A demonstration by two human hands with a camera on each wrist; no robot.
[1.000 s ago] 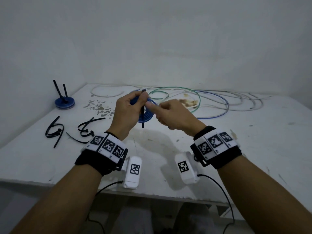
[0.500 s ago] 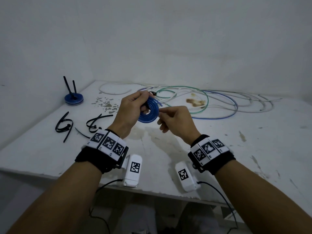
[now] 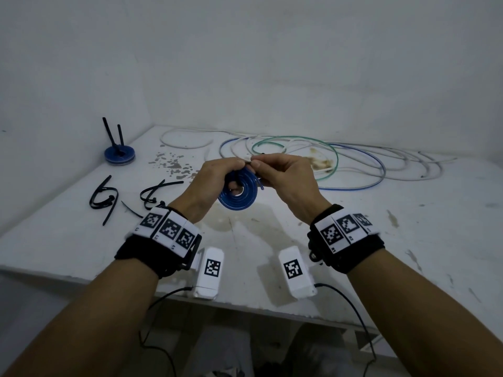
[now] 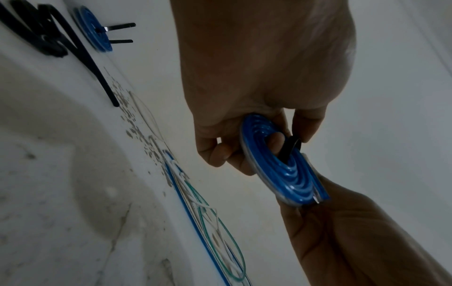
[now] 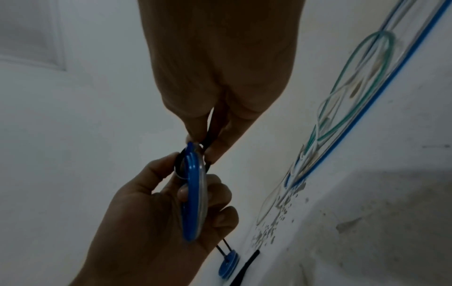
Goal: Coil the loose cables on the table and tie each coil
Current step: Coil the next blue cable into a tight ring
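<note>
White and stained, the table (image 3: 353, 240) runs from its near edge back to a bare wall, and we hold our work above it. Nearest to us, our left hand (image 3: 215, 183) curls around a flat blue coil (image 3: 239, 194), with one fingertip showing through its middle hole, while the coil stands on edge in the air between both hands. Our right hand (image 3: 283, 175) pinches a black tie (image 5: 215, 133) between thumb and finger at the coil's top edge; the tie passes through the centre of the coil and loops over its rim. Left of our hands, several loose black ties (image 3: 106, 200) lie in curls on the table. Farther back on the left sits a finished blue coil (image 3: 119, 155), flat on the surface with two black tie ends sticking up from it. Across the far side, well apart from our hands, the loose cables (image 3: 353, 164) lie spread in wide overlapping loops of white, blue and green, beside a brown stain (image 3: 318, 161).
</note>
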